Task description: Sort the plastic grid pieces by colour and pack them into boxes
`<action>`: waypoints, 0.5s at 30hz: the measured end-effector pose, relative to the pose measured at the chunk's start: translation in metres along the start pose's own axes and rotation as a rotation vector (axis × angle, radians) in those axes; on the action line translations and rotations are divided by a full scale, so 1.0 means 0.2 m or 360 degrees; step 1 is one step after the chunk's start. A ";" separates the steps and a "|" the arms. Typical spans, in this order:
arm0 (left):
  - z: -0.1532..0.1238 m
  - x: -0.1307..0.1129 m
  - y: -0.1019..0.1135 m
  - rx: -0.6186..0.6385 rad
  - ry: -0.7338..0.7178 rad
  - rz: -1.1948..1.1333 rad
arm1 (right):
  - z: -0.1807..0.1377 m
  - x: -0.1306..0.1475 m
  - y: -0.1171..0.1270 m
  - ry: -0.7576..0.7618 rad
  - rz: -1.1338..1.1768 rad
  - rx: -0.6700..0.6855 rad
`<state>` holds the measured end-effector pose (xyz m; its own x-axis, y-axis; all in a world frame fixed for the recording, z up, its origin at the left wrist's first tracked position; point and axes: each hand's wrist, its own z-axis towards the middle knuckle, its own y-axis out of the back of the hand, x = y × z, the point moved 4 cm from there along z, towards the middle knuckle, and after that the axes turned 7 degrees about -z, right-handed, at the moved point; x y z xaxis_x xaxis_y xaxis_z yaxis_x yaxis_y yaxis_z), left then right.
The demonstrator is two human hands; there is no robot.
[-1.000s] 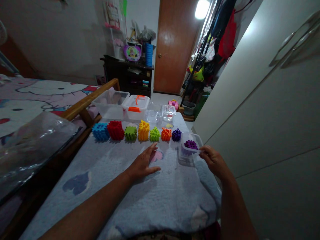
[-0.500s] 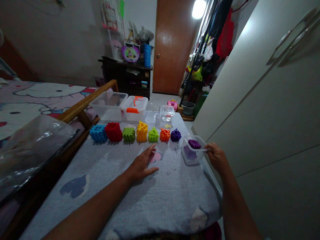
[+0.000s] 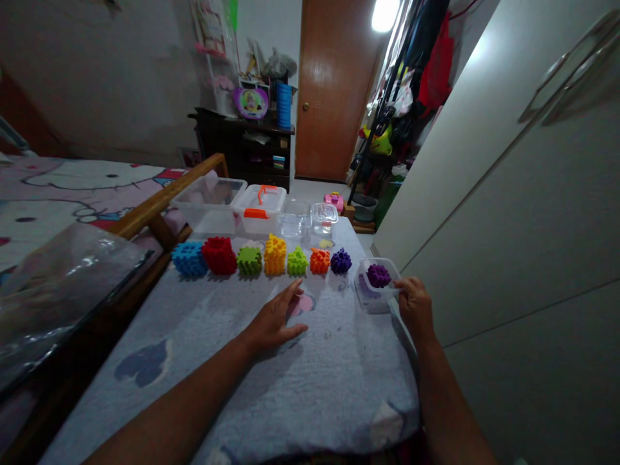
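Observation:
At the table's right edge my right hand (image 3: 414, 307) grips the rim of a clear plastic container (image 3: 378, 301). Inside it is a purple foam-like block shape (image 3: 378, 276). My left hand (image 3: 278, 318) rests on the cloth with fingers spread, holding nothing. Just beyond its fingertips runs a row of notched block shapes: blue (image 3: 189, 259), red (image 3: 219, 256), olive green (image 3: 249, 261), yellow (image 3: 275, 254), lime green (image 3: 297, 261), orange (image 3: 320, 261) and dark purple (image 3: 341, 261).
Behind the row stand a large clear bin (image 3: 208, 203), a box with orange latches (image 3: 260, 206) and small clear containers (image 3: 294, 221). A wooden rail (image 3: 169, 197) and a plastic bag (image 3: 68, 284) lie left. A white wardrobe (image 3: 508, 213) rises on the right.
My right hand and the container have shifted slightly away from me, and the container's tilt has changed. The purple shape shows more fully inside it. My left hand stays put.

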<state>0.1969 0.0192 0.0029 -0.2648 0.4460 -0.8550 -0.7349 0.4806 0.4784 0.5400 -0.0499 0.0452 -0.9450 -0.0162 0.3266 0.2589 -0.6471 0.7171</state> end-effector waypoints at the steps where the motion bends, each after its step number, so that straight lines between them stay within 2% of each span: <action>1: 0.00 0.00 0.00 0.0006 0.0003 0.0002 | 0.00 0.00 0.00 -0.0006 -0.0006 -0.0002; 10: 0.00 -0.01 0.00 0.0038 0.0031 0.0035 | -0.01 0.00 0.03 -0.0149 0.0020 0.0142; 12: 0.00 -0.02 0.00 0.0032 0.0020 0.0052 | 0.00 0.05 0.08 -0.0148 -0.0004 0.0053; 15: 0.00 -0.02 0.00 0.0030 0.0011 0.0076 | 0.04 0.20 0.16 -0.0122 -0.0004 -0.0158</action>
<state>0.1980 0.0171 0.0065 -0.3038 0.4634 -0.8324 -0.7096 0.4730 0.5223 0.5115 -0.0658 0.0864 -0.9268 0.0414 0.3734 0.2316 -0.7194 0.6548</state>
